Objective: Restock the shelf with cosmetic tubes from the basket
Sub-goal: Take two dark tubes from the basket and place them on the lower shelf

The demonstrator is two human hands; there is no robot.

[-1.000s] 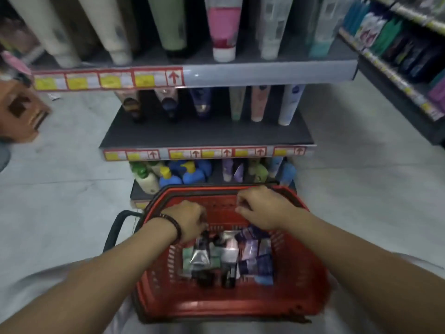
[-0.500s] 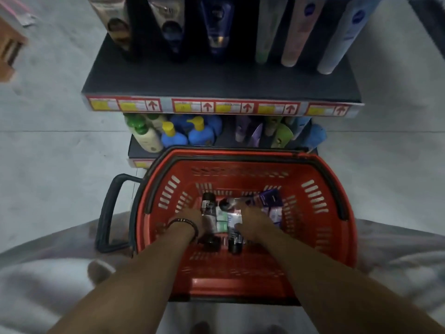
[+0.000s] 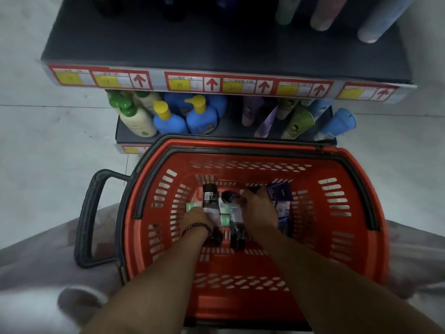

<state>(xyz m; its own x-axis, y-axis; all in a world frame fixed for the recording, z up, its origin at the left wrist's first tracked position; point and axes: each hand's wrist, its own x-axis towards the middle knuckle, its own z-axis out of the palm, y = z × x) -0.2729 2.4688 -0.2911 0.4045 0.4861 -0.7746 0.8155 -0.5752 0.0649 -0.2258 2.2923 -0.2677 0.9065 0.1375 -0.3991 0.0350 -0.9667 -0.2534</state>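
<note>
Red basket [image 3: 349, 249]: left hand [image 3: 196, 219] and right hand [image 3: 258, 210] down among tubes [image 3: 209, 198], grips unclear; bunched tubes may spill when lifted.

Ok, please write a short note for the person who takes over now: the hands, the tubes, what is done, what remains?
Left hand: down in the red basket, on the cosmetic tubes; grip not visible.
Right hand: also on the pile; grip unclear.
Tubes: heaped on the basket floor.
Done: none lifted out yet.
Left: pick tubes and stand them on the dark shelf in front.
</note>
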